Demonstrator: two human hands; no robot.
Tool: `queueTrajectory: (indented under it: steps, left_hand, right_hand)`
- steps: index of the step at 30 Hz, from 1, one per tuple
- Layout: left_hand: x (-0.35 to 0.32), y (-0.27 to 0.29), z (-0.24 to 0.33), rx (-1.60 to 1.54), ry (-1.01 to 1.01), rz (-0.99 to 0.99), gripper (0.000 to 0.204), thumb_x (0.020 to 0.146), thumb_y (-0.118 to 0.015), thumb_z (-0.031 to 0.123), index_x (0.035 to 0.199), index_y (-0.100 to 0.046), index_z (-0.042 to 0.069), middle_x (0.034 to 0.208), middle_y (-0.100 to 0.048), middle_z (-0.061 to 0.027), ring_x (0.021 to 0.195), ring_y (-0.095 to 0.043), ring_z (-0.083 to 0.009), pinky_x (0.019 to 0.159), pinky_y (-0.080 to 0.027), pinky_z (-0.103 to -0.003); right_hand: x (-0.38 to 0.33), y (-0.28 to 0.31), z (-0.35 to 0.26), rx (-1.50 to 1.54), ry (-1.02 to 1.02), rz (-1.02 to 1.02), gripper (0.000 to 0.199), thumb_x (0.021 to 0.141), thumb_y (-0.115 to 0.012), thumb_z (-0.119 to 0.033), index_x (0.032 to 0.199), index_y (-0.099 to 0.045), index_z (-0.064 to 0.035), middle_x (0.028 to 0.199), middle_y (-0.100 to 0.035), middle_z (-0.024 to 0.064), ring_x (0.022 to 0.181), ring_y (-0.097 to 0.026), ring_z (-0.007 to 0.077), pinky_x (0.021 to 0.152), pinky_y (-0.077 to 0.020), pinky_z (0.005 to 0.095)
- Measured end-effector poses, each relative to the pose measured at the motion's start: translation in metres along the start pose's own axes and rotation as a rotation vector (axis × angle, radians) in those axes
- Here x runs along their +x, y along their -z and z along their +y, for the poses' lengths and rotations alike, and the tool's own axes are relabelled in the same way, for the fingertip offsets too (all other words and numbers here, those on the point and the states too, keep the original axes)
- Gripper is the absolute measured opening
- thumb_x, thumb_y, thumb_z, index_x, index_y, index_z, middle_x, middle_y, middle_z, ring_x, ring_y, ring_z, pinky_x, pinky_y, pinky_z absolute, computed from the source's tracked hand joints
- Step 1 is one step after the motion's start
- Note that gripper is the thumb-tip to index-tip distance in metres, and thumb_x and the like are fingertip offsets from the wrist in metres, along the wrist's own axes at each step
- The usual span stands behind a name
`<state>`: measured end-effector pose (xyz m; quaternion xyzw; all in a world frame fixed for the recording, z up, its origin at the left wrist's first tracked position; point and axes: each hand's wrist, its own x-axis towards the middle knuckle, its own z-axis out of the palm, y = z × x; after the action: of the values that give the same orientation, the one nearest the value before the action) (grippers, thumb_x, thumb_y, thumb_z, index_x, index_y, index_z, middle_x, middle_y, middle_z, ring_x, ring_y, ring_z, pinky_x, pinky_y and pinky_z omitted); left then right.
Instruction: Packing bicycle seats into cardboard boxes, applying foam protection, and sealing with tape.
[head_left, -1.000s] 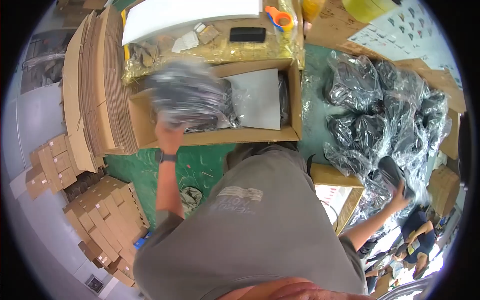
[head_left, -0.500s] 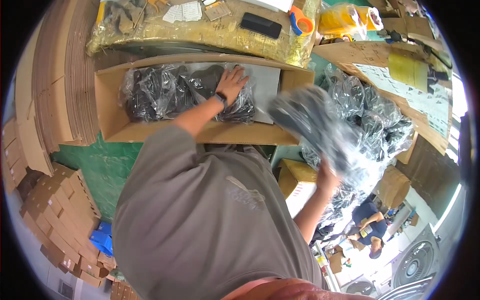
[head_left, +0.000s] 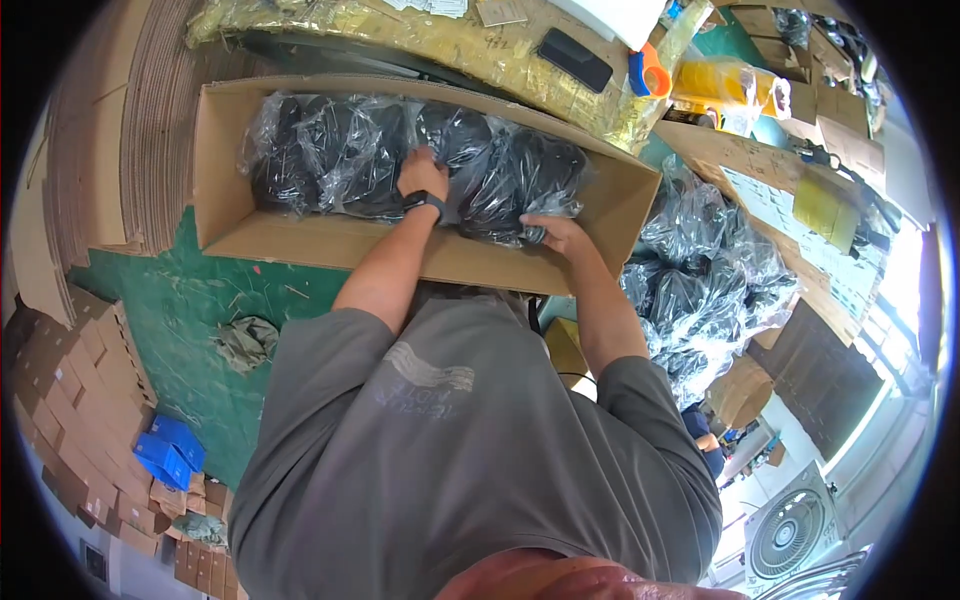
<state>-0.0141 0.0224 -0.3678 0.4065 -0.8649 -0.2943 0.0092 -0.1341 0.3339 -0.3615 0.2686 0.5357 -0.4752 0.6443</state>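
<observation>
Green matting (head_left: 190, 300) covers a crowded packing bench, where a person in a grey shirt leans over a long open cardboard carton (head_left: 330, 243) lined with black items sealed in clear plastic bags (head_left: 340, 150). Both hands are inside the carton and apart. The left hand (head_left: 424, 172), a dark watch at its wrist, presses flat on the bags near the middle of the row. The right hand (head_left: 553, 232) curls around the edge of the bagged bundle (head_left: 535, 170) at the carton's right end, close to the near wall; how firmly it grips cannot be told.

A loose heap of identical bags (head_left: 700, 270) lies just beside the carton on the right. Flattened cardboard sheets (head_left: 120, 130) stand stacked on the left, and a dark phone (head_left: 574, 60) and an orange tape dispenser (head_left: 650, 72) rest on yellow wrap (head_left: 440, 35) beyond the far wall.

The row looks tightly packed, so forcing the end bundle down could split its thin film or bow the carton's side. Slick plastic may also let the bundle slide back up once pressure eases, and the heap sits near enough the bench edge to spill if nudged.
</observation>
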Motion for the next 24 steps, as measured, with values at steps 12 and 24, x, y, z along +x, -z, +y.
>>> queueTrajectory:
  steps: [12,24]
  left_hand:
    - [-0.048,0.038,0.043,0.293,-0.761,-0.367,0.077,0.080,-0.085,0.036,0.148,-0.052,0.017,0.156,-0.046,-0.0183,0.153,-0.033,-0.0366,0.121,-0.027,-0.065]
    - [-0.061,0.056,0.090,0.176,-0.654,-0.326,0.084,0.081,-0.080,0.018,0.155,-0.043,0.007,0.162,-0.038,-0.0236,0.150,-0.035,-0.0457,0.122,-0.031,-0.057]
  right_hand:
    - [0.043,-0.011,0.026,-0.492,-0.069,0.060,0.070,0.078,-0.093,-0.011,0.139,-0.061,-0.0067,0.135,-0.067,0.0091,0.117,-0.067,0.0291,0.090,-0.0635,0.0419]
    - [-0.225,0.146,-0.049,-0.650,0.897,1.449,0.043,0.094,-0.064,-0.004,0.137,-0.062,-0.0051,0.110,-0.073,0.0164,0.092,-0.073,0.0321,0.082,-0.0589,0.0418]
